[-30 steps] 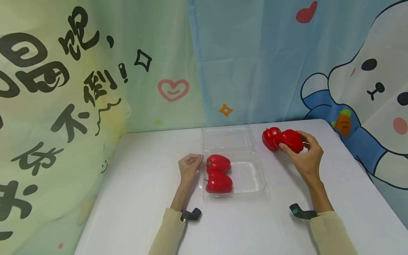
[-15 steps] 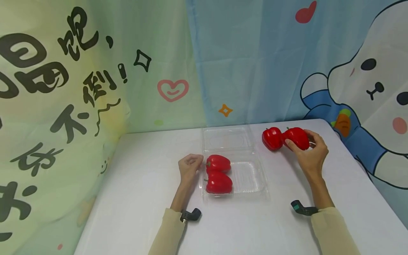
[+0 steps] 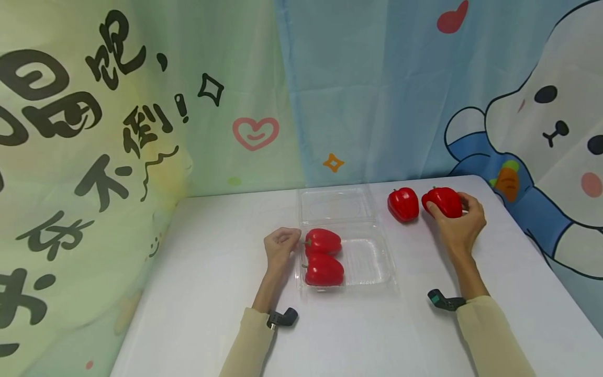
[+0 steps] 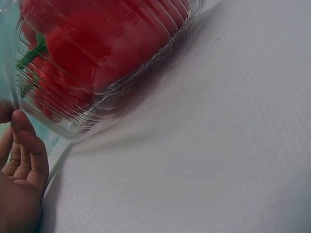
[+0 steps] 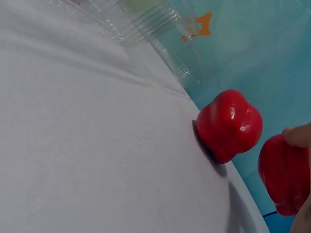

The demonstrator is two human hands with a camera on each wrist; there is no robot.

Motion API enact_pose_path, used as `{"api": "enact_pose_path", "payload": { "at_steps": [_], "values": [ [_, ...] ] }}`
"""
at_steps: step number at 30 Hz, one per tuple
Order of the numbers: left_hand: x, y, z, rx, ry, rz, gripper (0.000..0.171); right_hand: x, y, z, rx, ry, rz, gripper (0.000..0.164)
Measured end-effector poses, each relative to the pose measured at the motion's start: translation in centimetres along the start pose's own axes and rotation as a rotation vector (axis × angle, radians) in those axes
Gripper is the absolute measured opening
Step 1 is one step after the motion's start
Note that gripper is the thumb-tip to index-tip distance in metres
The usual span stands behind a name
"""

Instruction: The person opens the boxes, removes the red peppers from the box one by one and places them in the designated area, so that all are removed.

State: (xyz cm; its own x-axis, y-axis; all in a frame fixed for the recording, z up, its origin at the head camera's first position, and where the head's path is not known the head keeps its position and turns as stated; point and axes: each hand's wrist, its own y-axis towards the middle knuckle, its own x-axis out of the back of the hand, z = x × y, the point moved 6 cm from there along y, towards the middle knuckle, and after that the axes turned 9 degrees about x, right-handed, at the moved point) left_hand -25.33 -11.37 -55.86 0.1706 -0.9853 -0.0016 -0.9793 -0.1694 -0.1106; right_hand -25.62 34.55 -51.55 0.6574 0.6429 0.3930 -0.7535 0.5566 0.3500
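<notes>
Red pepper (image 3: 445, 201), gripped in the right hand (image 3: 461, 222), frame right, has parted from the loose pepper (image 3: 403, 204) beside it; centre, the left hand (image 3: 281, 244) pinches a clear box (image 3: 369, 262) holding two peppers (image 3: 324, 270).

Bright head view, dimmer and hazier wrist views
</notes>
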Motion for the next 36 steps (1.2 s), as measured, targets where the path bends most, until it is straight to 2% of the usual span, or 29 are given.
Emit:
{"api": "enact_pose_path", "payload": {
  "at_steps": [6, 10, 26, 36],
  "values": [
    [0.0, 0.1, 0.1, 0.007, -0.005, 0.002, 0.022, -1.0, 0.5, -1.4, -0.057, -0.013, 0.02, 0.079],
    [0.0, 0.1, 0.2, 0.008, 0.001, -0.007, 0.023, -1.6, 0.6, -1.8, -0.066, -0.02, 0.023, 0.08],
    [0.0, 0.3, 0.4, 0.05, -0.019, -0.012, 0.016, -2.8, 1.2, -2.1, -0.07, -0.059, 0.031, 0.082],
    [0.0, 0.3, 0.3, 0.037, -0.044, -0.005, 0.017, -3.3, 1.2, -2.2, -0.099, -0.072, 0.036, 0.083]
  ]
}}
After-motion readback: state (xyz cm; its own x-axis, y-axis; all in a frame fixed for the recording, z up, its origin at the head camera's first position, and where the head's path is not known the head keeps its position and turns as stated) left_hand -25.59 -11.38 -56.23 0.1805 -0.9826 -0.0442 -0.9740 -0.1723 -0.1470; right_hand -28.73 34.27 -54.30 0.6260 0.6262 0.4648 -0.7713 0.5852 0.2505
